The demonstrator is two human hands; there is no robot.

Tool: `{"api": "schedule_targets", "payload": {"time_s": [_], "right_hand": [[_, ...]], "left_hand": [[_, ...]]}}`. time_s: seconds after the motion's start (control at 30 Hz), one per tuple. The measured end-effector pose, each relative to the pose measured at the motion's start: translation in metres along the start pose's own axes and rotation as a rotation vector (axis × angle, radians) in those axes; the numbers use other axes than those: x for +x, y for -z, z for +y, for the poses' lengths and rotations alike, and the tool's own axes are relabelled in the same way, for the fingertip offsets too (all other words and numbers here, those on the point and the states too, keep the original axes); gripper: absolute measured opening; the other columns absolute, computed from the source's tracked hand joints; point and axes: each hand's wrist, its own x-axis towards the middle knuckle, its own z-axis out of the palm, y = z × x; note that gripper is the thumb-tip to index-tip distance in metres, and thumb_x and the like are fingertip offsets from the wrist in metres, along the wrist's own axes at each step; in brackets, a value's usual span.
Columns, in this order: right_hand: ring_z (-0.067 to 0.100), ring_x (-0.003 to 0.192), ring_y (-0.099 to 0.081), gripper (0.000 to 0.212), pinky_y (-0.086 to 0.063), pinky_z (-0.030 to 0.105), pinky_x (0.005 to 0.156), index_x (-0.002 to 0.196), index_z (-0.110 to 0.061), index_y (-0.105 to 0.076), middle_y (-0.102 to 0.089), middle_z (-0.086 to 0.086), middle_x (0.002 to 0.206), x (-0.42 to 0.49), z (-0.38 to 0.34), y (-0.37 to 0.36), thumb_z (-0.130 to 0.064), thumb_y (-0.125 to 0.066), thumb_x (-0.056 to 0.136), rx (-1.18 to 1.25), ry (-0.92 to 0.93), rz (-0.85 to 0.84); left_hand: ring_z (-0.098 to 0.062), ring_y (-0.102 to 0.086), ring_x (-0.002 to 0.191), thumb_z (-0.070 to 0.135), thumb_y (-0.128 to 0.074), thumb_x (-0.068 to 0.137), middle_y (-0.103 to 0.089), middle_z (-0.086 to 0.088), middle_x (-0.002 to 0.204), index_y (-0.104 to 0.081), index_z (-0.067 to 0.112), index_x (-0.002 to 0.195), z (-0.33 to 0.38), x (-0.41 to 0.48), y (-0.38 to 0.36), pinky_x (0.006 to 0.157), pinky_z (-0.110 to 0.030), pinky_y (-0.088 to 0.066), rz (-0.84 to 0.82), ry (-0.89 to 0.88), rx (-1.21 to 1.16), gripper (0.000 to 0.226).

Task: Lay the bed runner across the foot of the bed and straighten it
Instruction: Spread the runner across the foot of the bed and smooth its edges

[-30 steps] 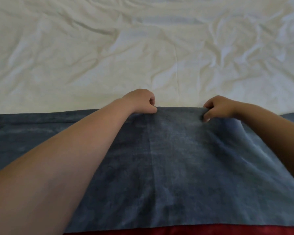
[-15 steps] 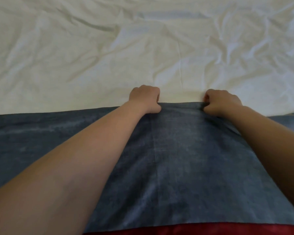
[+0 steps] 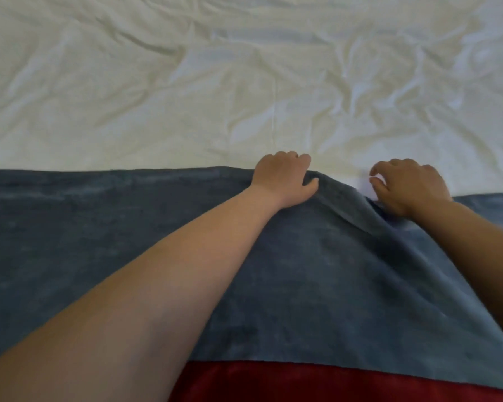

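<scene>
Now | bed runner (image 3: 317, 280) lies across near edge of bed (image 3: 157, 97); far hem ridged between hands | left grip (image 3: 283, 177) clamped on far hem | right grip (image 3: 410, 185) loosely apart, heel resting on runner

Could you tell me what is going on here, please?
A person is working at the far edge of a blue-grey bed runner that lies across a wrinkled white sheet. The left hand grips that edge; the right hand rests at it with loosely curled fingers, and whether it holds the cloth is unclear. Between the hands the edge dips and a fold runs down, so it is not yet straight.
</scene>
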Motion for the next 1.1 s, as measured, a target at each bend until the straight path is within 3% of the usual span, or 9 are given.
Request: {"api": "schedule_targets", "payload": {"time_s": [0.1,0.27,0.4,0.57,0.73,0.83,0.97,1.1], "right_hand": [[0.031,0.088,-0.056,0.025,-0.046,0.039,0.077,0.108,-0.015,-0.059,-0.061,0.011,0.101,-0.010,0.039,-0.012,-0.022,-0.036,0.097,-0.014,0.003,-0.034],[0.033,0.099,-0.053,0.023,-0.048,0.042,0.078,0.111,-0.020,-0.054,-0.053,0.010,0.110,-0.036,0.106,-0.030,-0.013,-0.042,0.093,0.094,-0.004,-0.131],[0.032,0.093,-0.053,0.017,-0.043,0.039,0.065,0.106,-0.015,-0.052,-0.052,0.012,0.104,-0.039,0.141,-0.029,-0.011,-0.044,0.092,0.036,0.057,-0.187],[0.024,0.087,-0.053,0.021,-0.041,0.035,0.067,0.105,-0.017,-0.054,-0.054,0.005,0.097,-0.033,0.155,-0.018,-0.011,-0.050,0.086,-0.097,0.126,-0.331],[0.025,0.088,-0.056,0.020,-0.042,0.032,0.071,0.101,-0.012,-0.060,-0.061,0.008,0.100,-0.031,0.169,-0.019,-0.007,-0.054,0.083,0.131,0.085,-0.465],[0.024,0.071,-0.054,0.006,-0.040,0.030,0.059,0.079,-0.007,-0.062,-0.060,0.009,0.078,-0.028,0.181,-0.026,-0.009,-0.056,0.077,0.271,0.017,-0.505],[0.021,0.055,-0.058,0.012,-0.047,0.025,0.050,0.072,-0.004,-0.065,-0.061,0.008,0.063,-0.023,0.199,-0.032,-0.010,-0.060,0.081,0.782,-0.196,-0.474],[0.014,0.052,-0.060,0.017,-0.048,0.021,0.048,0.067,-0.007,-0.066,-0.064,0.007,0.061,-0.022,0.208,-0.031,-0.008,-0.063,0.084,0.776,-0.175,-0.469]], "left_hand": [[-0.025,-0.056,0.084,0.029,-0.037,0.096,-0.060,-0.004,0.092,-0.058,0.012,0.098,0.039,0.013,-0.005,0.065,-0.035,-0.041,0.020,0.019,-0.046,0.027],[-0.027,-0.056,0.094,0.011,-0.040,0.094,-0.060,-0.005,0.103,-0.061,0.012,0.101,0.109,0.039,-0.032,0.080,-0.040,-0.048,-0.127,0.053,0.000,0.022],[-0.028,-0.059,0.093,0.011,-0.046,0.091,-0.064,-0.008,0.103,-0.065,0.014,0.102,0.147,0.048,-0.044,0.073,-0.035,-0.046,-0.258,0.176,0.120,0.022],[-0.024,-0.060,0.091,0.015,-0.052,0.078,-0.065,0.000,0.101,-0.065,0.022,0.101,0.165,0.055,-0.034,0.068,-0.034,-0.049,-0.407,0.269,0.093,0.028],[-0.021,-0.059,0.083,0.020,-0.055,0.073,-0.062,0.002,0.090,-0.062,0.020,0.092,0.170,0.068,-0.024,0.061,-0.030,-0.043,-0.576,0.297,0.107,0.020],[-0.020,-0.058,0.073,0.023,-0.055,0.071,-0.061,0.001,0.080,-0.060,0.018,0.077,0.170,0.074,-0.027,0.053,-0.026,-0.038,-0.570,0.292,0.093,0.009],[-0.020,-0.053,0.070,0.033,-0.053,0.072,-0.058,-0.002,0.077,-0.059,0.015,0.074,0.160,0.086,-0.030,0.061,-0.030,-0.039,-0.499,0.325,-0.151,0.019],[-0.019,-0.047,0.064,0.031,-0.057,0.075,-0.051,-0.004,0.066,-0.054,0.013,0.062,0.150,0.093,-0.024,0.060,-0.032,-0.037,-0.518,0.348,-0.401,0.022]]}}
